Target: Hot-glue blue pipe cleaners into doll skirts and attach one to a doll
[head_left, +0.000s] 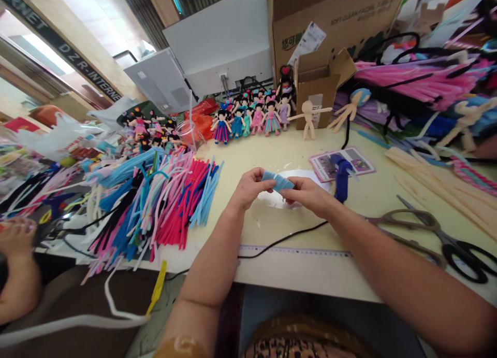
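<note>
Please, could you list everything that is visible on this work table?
blue strip: one, light blue, between both hands
pipe cleaners: big pile, pink, blue, black, white, table's left
dressed dolls: a row, many colours, table's back
bare figures: several, beige, by the small box
glue gun: one, blue, right of the hands
scissors: brownish and black handles, right front
ruler: one, pale, front edge
cardboard boxes: two, brown, back
table: one, cream
left hand: pinches the strip's left end
right hand: pinches its right end
</note>
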Motion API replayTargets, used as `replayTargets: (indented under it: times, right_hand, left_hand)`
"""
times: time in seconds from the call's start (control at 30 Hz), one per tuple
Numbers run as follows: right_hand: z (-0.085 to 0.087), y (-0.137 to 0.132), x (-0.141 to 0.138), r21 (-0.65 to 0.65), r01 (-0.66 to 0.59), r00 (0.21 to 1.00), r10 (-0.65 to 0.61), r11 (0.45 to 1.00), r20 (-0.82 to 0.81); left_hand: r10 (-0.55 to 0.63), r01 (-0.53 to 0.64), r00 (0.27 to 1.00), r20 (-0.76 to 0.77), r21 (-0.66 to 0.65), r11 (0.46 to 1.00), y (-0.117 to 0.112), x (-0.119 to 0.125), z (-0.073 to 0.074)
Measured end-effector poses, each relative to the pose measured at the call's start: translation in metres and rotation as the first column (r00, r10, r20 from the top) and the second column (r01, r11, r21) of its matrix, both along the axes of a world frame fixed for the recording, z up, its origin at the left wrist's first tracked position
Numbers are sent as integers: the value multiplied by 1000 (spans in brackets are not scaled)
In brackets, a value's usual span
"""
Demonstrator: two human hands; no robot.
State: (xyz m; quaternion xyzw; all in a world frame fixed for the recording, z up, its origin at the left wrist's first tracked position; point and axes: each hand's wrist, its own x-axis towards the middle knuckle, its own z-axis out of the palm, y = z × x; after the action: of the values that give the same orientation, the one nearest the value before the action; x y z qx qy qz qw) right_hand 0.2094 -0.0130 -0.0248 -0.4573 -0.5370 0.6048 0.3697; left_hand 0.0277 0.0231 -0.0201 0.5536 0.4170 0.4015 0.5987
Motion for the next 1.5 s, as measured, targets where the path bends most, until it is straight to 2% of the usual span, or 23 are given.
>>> replayTargets:
  times: [0.2,0.3,0.43,0.53,0.67,0.73,0.87,1.1,1.2,1.37,1.5]
  right_hand:
    - [-4,1,1,-50,1,993,-7,999,-121]
    - [-4,0,3,-53,58,974,-69,997,-217]
    - [-1,1,6,-102,116,916,-146,988,-373]
    - [-1,2,6,-89,169,902,-190,982,-387]
    - [-8,3,4,66,249,930,-220,966,-293]
    - [-12,4,3,134,261,944,-223,956,-242]
    - [-16,4,1,192,225,971,-203,955,-124]
    - [-12,-1,2,293,89,969,-151,952,196]
    - [-14,-1,2,277,49,964,-118,960,239]
    - [-21,1,0,131,37,982,-61,991,181]
    - [-18,0,-6,190,8,941,-72,982,330]
  left_hand:
    - [95,-93,995,44,-30,995,-1,1,-2]
    - [77,-74,995,70,-35,997,-1,-1,-2]
    - [27,-33,998,62,89,995,-4,-5,0]
    - [6,-13,998,60,114,993,-6,-5,4]
    - [85,-82,991,108,-34,996,-3,-7,7]
    - [98,-93,993,61,-79,992,-2,-8,6]
    - [46,-47,992,-116,-2,999,-2,-6,2]
    - [21,5,963,-269,95,996,-5,0,2]
    - [6,29,948,-319,106,994,-4,-3,2]
    - [-30,42,953,-301,34,999,-2,-4,-3]
    - [-37,36,964,-265,-7,999,-1,-1,-7]
